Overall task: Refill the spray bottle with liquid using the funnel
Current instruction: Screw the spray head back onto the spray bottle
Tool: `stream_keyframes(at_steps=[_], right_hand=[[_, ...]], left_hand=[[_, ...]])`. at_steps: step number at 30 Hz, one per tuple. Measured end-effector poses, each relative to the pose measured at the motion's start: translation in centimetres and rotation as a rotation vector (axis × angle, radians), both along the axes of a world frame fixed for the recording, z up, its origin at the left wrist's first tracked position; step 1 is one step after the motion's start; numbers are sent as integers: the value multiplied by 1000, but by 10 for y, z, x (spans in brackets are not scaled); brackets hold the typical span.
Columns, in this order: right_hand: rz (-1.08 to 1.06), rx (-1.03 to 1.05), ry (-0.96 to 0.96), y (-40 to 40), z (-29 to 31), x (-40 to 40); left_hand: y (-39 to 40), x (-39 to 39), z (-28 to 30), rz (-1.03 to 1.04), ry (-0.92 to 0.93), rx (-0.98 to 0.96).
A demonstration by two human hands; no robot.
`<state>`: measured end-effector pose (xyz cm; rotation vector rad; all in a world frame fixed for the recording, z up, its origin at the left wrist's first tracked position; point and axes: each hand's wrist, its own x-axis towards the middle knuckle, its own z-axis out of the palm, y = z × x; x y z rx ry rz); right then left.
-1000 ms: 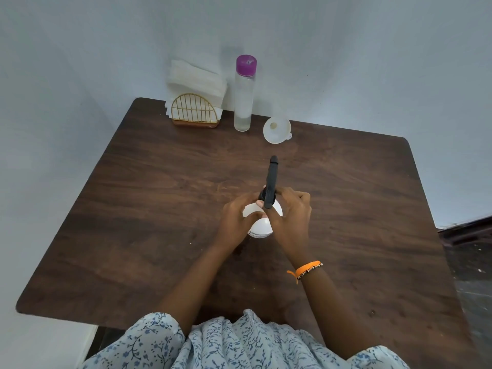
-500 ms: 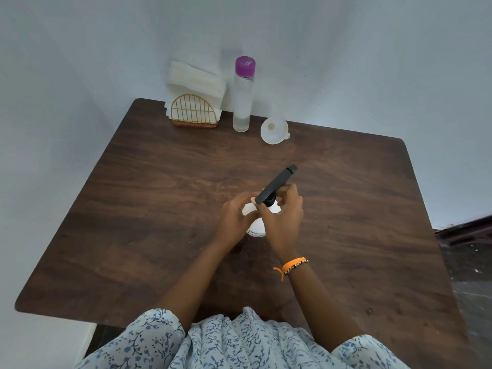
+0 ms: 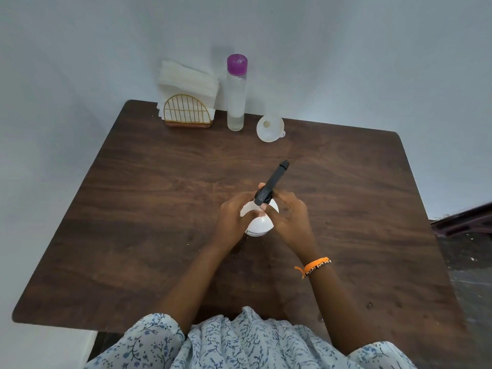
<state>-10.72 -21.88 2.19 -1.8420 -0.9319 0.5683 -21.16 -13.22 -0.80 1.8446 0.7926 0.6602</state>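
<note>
A white spray bottle (image 3: 259,225) stands in the middle of the brown table (image 3: 138,209). Its black spray head (image 3: 272,182) points away to the upper right. My left hand (image 3: 235,218) grips the bottle's white body from the left. My right hand (image 3: 287,215) has its thumb and fingers curled round the base of the black head. A white funnel (image 3: 270,128) lies on the table at the back, apart from both hands. Left of it stands a tall clear bottle (image 3: 236,102) with a purple cap (image 3: 237,64) and a little clear liquid at the bottom.
A gold wire holder (image 3: 187,113) with white napkins (image 3: 186,79) stands at the back left against the pale wall. A dark floor shows past the table's right edge. My patterned sleeve lies at the table's near edge.
The black spray head has turned clockwise, from pointing straight away to pointing upper right. My right hand turned with it. My left hand stayed on the bottle.
</note>
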Motion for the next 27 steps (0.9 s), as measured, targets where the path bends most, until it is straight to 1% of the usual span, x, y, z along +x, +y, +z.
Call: stream_keyframes(at_steps=[3, 7, 10, 13, 19, 21, 27], right_hand=[[-71, 6, 27, 2, 0, -2], [-274, 37, 58, 12, 0, -15], [-386, 68, 35, 18, -4, -26], [-396, 44, -34, 20, -3, -31], [-448, 57, 28, 22, 4, -35], [-421, 47, 6, 22, 3, -34], [-276, -39, -163, 14, -5, -27]], left_hand=[[0, 0, 1, 10, 12, 18], [3, 0, -5, 28, 16, 57], [4, 2, -7, 39, 33, 86], [3, 3, -4, 61, 41, 94], [6, 3, -4, 44, 46, 92], [7, 3, -3, 27, 30, 81], [7, 3, -1, 27, 15, 51]])
